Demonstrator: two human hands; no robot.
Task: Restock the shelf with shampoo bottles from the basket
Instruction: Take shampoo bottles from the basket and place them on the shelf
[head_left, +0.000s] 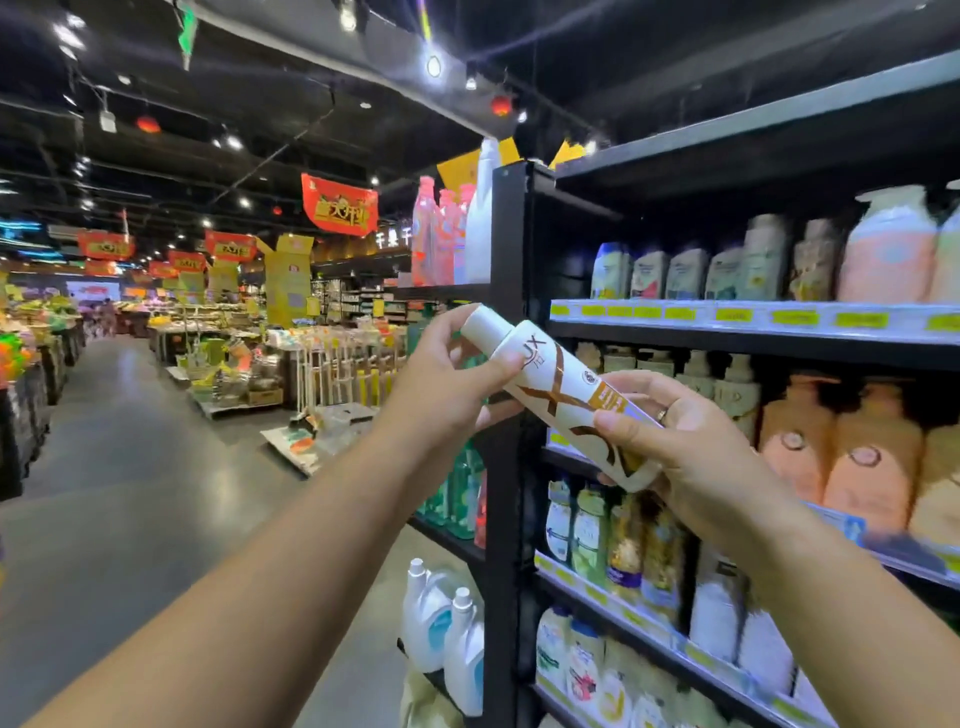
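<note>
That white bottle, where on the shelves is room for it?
A dark gap opens on the upper shelf, between the black upright post and the first small bottles. The rows below look packed. Both hands hold the white bottle.

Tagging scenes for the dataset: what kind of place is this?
A supermarket, toiletries aisle. Shelves carry bottles behind yellow price tags, red banners hang over produce stands, and both hands hold a white bottle.

Shelf (753, 332) right, aisle (119, 467) left
</note>
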